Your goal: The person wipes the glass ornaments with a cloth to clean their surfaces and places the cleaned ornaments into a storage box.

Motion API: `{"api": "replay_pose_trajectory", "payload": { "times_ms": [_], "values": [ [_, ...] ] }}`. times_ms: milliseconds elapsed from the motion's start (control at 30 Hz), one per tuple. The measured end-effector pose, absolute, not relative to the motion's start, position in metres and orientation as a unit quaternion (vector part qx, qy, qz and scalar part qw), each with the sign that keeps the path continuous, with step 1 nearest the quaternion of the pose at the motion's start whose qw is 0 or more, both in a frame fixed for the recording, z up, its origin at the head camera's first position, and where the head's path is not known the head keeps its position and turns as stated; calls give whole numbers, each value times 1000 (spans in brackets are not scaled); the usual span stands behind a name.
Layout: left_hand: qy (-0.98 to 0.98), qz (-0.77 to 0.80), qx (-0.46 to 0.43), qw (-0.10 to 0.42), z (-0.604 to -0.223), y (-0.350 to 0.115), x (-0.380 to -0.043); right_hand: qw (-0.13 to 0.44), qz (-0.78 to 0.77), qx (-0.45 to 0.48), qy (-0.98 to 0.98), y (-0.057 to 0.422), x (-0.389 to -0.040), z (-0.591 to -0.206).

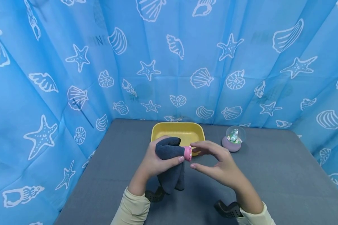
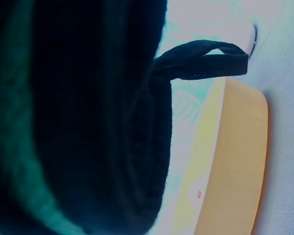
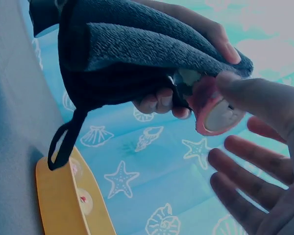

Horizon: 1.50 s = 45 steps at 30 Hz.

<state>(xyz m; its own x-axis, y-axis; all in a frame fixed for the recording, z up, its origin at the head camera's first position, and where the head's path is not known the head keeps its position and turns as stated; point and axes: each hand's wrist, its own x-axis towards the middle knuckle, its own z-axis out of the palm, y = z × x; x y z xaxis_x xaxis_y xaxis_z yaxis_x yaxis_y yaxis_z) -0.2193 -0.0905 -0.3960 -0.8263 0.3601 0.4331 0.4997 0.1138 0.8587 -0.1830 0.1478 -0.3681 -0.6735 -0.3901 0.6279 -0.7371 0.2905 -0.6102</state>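
My left hand [image 1: 154, 161] holds a dark blue cloth [image 1: 169, 152] wrapped round a snow globe with a pink base [image 1: 187, 153]. The base pokes out of the cloth on the right, and the right wrist view shows its pale round underside and a bit of clear dome. The rest of the globe is covered. Around the base, my right hand [image 1: 219, 162] spreads its fingers and thumb loosely; whether the thumb touches the pink rim I cannot tell. A loop on the cloth [image 3: 63, 142] hangs down in the right wrist view.
Behind my hands stands a yellow tub [image 1: 177, 125]; the right wrist view shows a clear dome [image 3: 84, 201] with a red spot inside it. Right of the tub, a snow globe with a purple base [image 1: 231, 144] stands on the grey table [image 1: 270, 175]. A blue shell-patterned curtain [image 1: 163, 62] encloses the back.
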Motion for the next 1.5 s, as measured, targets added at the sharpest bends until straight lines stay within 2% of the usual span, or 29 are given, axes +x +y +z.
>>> {"api": "replay_pose_trajectory", "payload": {
  "times_ms": [100,433,833,933,1200,1500],
  "values": [
    [-746,-596,-291,58,-396,-90,-220,206,479,369,-769,143,-179,-360],
    [-751,-596,-281,45,-396,-88,-217,224,477,391,-755,138,-176,-355],
    [-743,-597,-300,40,-397,-87,-219,212,479,396,-754,141,-182,-364],
    [-742,-596,-305,37,-396,-87,-219,203,474,381,-767,145,-186,-373],
    [-739,-595,-314,36,-396,-87,-218,128,462,314,-819,151,-189,-385],
    [-736,-596,-316,47,-399,-87,-219,138,465,328,-811,152,-190,-384]
  ]
}}
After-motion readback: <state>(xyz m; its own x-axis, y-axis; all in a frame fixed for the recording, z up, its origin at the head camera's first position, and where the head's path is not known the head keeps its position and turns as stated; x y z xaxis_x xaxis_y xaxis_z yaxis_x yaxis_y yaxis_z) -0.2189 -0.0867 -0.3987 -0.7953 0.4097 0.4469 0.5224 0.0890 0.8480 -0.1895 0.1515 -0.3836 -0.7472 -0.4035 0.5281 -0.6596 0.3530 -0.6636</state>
